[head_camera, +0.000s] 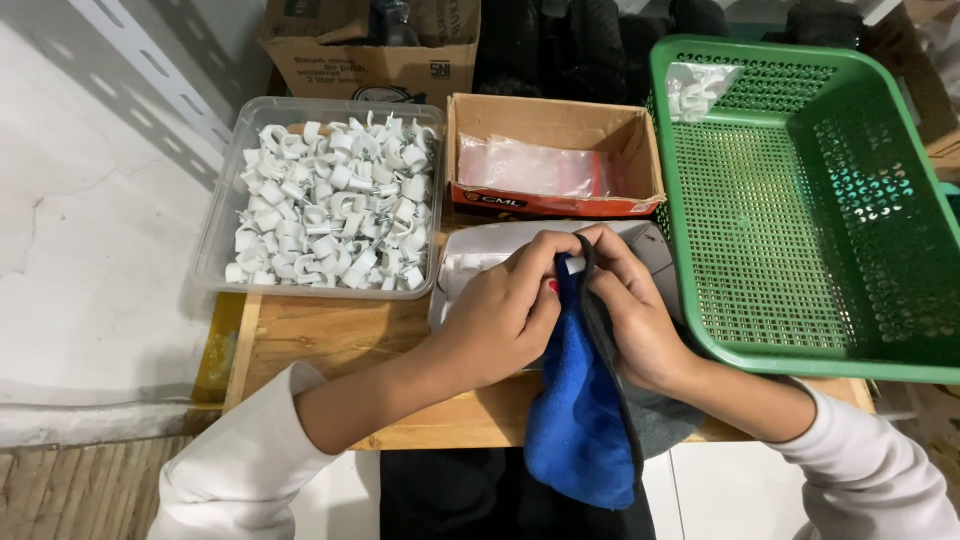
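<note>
Both hands, left hand (505, 310) and right hand (630, 310), pinch 1 white clip (574, 265) in the blue cloth (580, 420), apparently mid-wipe; turning it demands steady fingertips.

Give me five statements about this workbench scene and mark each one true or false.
1. Both hands, the left hand and the right hand, are on a blue cloth. True.
2. The clear plastic tub is full of red screws. False: it holds white clips.
3. The green basket sits to the right of the hands. True.
4. The open cardboard box holds a hammer. False: it holds clear plastic bags.
5. The green basket is packed to the brim. False: only a small bag of white clips lies in its far corner.
</note>
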